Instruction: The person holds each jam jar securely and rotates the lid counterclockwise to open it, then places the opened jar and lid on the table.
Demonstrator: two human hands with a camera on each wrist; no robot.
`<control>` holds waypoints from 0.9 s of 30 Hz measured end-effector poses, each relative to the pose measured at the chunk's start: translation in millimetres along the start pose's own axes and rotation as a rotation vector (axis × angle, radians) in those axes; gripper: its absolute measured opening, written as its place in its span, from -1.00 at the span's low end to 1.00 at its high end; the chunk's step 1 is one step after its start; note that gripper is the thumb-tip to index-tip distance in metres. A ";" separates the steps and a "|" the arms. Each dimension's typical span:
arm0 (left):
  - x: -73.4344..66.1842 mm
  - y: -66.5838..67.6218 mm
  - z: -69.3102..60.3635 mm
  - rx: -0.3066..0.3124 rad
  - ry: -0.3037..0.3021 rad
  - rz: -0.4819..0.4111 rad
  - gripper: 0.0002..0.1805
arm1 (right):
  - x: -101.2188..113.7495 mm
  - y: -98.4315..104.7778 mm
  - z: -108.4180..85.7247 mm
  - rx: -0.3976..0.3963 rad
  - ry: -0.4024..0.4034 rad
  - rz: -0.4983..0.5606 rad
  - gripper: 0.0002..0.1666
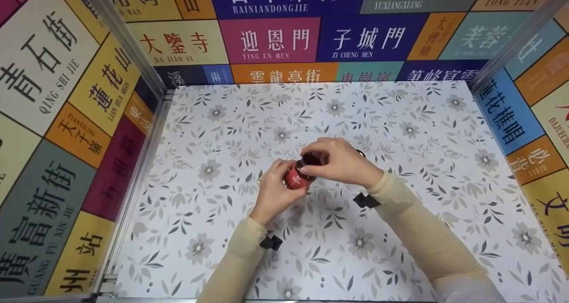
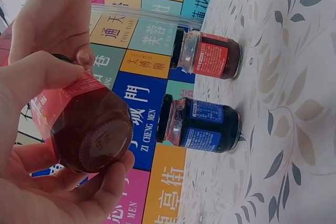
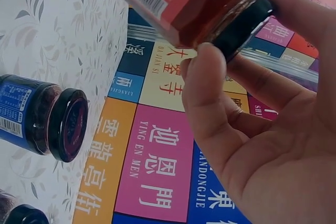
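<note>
A glass jar with a red label is tilted above the table, its contents dark reddish. My left hand grips it round the body, and the left wrist view shows its base. My right hand pinches the black lid between thumb and fingers at the jar's neck. From these frames I cannot tell how tight the lid sits. A blue-labelled jar and a second red-labelled jar stand upright on the table, both with black lids; in the head view my right hand mostly hides them.
A white floral cloth covers the table. Panels with coloured street-name signs wall its back, left and right sides, with metal posts at the corners. Small black pieces show beside both sleeves at the wrists.
</note>
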State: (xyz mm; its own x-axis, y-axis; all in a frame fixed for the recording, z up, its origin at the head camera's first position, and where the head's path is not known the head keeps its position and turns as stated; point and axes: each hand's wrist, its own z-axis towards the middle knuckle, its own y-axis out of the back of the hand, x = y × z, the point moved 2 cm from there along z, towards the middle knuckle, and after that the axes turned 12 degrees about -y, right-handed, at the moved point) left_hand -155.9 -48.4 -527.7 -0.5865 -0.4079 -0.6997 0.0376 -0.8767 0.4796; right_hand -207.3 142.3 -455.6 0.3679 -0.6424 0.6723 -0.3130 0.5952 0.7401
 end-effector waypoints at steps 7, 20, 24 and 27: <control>2.1 -3.1 1.1 0.006 0.039 -0.028 -0.38 | -1.4 0.7 -4.5 -0.014 -0.029 0.003 -0.47; 6.3 -5.5 1.3 -0.035 0.056 -0.038 -0.41 | -8.3 3.1 -10.9 -0.038 -0.007 0.149 -0.48; 8.9 -4.3 0.8 -0.054 0.069 -0.033 -0.40 | -13.1 4.6 -13.3 -0.064 0.004 0.157 -0.50; 11.0 -3.3 0.8 -0.073 0.079 -0.032 -0.39 | -18.3 5.9 -15.4 -0.082 -0.003 0.153 -0.53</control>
State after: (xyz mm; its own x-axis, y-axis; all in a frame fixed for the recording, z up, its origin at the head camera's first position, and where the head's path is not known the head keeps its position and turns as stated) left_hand -163.1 -49.8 -536.6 -0.5227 -0.3957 -0.7551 0.0802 -0.9047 0.4185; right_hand -202.4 165.0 -463.9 0.3191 -0.5421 0.7774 -0.2929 0.7237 0.6249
